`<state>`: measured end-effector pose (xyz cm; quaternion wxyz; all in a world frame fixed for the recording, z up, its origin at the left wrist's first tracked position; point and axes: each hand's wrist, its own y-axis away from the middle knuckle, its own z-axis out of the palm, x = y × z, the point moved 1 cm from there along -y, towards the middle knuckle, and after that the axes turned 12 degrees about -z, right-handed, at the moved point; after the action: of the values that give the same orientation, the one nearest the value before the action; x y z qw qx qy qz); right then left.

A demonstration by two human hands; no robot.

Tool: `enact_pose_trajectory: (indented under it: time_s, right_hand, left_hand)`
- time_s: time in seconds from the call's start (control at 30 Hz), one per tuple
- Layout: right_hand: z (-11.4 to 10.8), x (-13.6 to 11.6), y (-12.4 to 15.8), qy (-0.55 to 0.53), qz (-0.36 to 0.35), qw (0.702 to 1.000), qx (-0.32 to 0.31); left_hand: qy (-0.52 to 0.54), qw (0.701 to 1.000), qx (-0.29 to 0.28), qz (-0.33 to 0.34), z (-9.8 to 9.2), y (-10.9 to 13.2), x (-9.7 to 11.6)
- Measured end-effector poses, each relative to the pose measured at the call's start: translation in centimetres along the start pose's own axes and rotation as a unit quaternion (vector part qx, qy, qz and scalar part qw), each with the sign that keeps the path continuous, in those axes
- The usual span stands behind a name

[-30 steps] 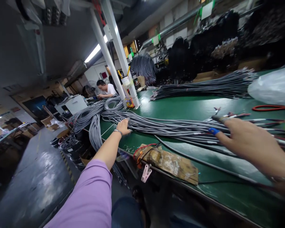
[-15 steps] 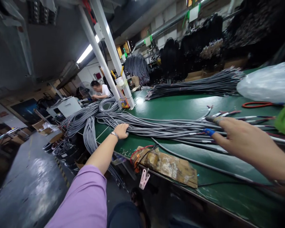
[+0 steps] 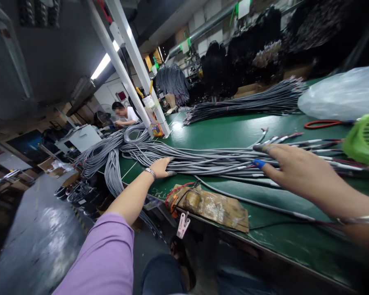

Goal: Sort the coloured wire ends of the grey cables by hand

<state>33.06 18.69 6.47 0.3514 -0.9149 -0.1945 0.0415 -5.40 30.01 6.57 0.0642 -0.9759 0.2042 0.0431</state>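
A long bundle of grey cables [image 3: 209, 157] runs across the green table [image 3: 215, 130]. My left hand [image 3: 160, 167], with a metal watch band at the wrist, lies against the bundle's near edge, thumb and fingers apart. Further right, my right hand [image 3: 290, 164] spans the bundle from above near the stripped ends. Its thumb carries a blue covering, a forefinger a dark one. The thumb and forefinger are spread, with cables between and beneath them; the other fingers are partly hidden. One grey cable [image 3: 230, 199] lies apart on the near side.
Taped cardboard [image 3: 215, 207] and a pink clothespin [image 3: 183, 225] sit at the near edge. A green basket [image 3: 364, 141], a plastic bag [image 3: 341, 94] and dark cables [image 3: 242, 104] lie beyond. White posts [image 3: 155, 98] rise from the table. A person [image 3: 126, 114] sits at the back left.
My left hand has shifted slightly right along the bundle, and its thumb has come away from the fingers. My right hand stays over the cables. The view has shifted a little.
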Motion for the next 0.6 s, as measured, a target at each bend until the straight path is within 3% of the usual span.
enact_pose_trajectory:
  time_s: [0.17, 0.37, 0.5, 0.6]
  right_hand:
    - [-0.4, 0.3, 0.1, 0.004, 0.007, 1.000, -0.008]
    - [-1.4, 0.2, 0.1, 0.004, 0.001, 1.000, 0.007]
    - [-2.1, 0.3, 0.1, -0.001, 0.001, 1.000, 0.029]
    - [-2.6, 0.3, 0.0, 0.002, 0.014, 0.999, 0.045]
  left_hand:
    - [-0.115, 0.993, -0.016, 0.014, -1.0, -0.1, 1.1]
    - [-0.155, 0.988, -0.018, 0.000, -1.8, -0.1, 2.2]
    - [-0.179, 0.983, 0.014, -0.038, -2.8, -0.4, 2.9]
    - [-0.191, 0.976, 0.059, -0.082, -5.1, -1.0, 2.6]
